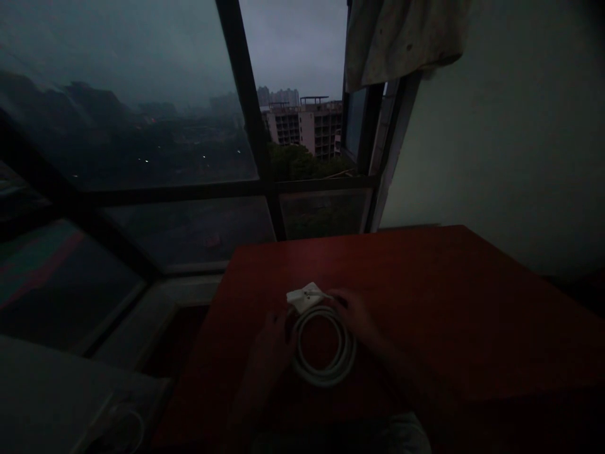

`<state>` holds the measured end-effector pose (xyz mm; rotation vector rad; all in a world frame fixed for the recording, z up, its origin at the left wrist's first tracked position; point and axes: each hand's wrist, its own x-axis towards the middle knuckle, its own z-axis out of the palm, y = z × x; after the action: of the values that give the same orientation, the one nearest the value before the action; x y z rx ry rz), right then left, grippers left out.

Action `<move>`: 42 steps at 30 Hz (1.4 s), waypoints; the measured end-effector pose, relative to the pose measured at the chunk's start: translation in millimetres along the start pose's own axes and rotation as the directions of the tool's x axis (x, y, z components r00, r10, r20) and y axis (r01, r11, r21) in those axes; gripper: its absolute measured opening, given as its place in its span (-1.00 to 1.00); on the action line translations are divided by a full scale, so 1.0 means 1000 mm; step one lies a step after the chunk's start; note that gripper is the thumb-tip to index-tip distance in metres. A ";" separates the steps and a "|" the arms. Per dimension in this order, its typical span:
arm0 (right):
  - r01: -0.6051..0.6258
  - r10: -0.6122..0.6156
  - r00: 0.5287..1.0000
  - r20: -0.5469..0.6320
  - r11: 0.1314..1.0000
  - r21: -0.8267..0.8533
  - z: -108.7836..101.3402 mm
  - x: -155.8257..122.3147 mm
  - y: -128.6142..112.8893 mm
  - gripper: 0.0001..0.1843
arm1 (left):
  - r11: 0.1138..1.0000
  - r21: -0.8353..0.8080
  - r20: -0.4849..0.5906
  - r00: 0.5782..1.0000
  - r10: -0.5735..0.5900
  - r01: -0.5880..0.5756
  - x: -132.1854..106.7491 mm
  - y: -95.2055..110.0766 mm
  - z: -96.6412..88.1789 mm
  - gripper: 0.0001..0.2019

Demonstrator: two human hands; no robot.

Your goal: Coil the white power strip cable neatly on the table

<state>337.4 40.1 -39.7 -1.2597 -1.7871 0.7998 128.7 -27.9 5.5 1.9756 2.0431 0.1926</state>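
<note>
A coiled white cable (pixel 347 362) hangs or rests just over the near part of the red-brown table; in this dim light I cannot tell which. At the top of its loops is a white block (pixel 305 297) with small dark marks, perhaps a socket or plug end. My left hand (pixel 276 340) is curled at the left side of the coil, closed on its edge. On the upper right, my right hand (pixel 352 312) has its fingers closed around the cable close to the block. Shadow hides some fingertips.
The red-brown table (pixel 401 271) reaches to a dark-framed window (pixel 269 183) and a pale wall (pixel 496 139). Cloth (pixel 406 38) hangs at upper right. At lower left is a pale surface (pixel 57 384) with a dim round item (pixel 125 429).
</note>
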 end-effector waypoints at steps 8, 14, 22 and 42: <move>0.235 -0.230 0.971 0.062 0.967 -0.098 0.015 0.004 -0.002 -0.72 | 0.980 -0.137 -0.115 0.985 0.126 -0.141 0.005 -0.010 0.010 -0.63; 0.241 -0.233 0.966 0.113 0.969 -0.063 0.000 -0.007 0.002 -0.72 | 0.994 -0.104 -0.144 0.989 0.012 -0.027 -0.007 -0.012 0.014 -0.66; 0.287 -0.230 0.941 0.246 0.931 -0.226 -0.013 -0.018 -0.001 -0.64 | 0.997 0.024 0.101 0.992 -0.069 0.067 -0.017 -0.001 0.002 -0.71; 0.014 0.299 0.923 0.241 0.601 -0.799 0.005 -0.037 -0.055 -0.74 | 0.971 0.212 0.093 0.987 -0.133 0.111 -0.014 0.020 0.003 -0.67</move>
<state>315.3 -11.7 -5.2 -1.9463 -2.5079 0.2809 149.0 -41.5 10.0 1.9193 2.1812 -0.1542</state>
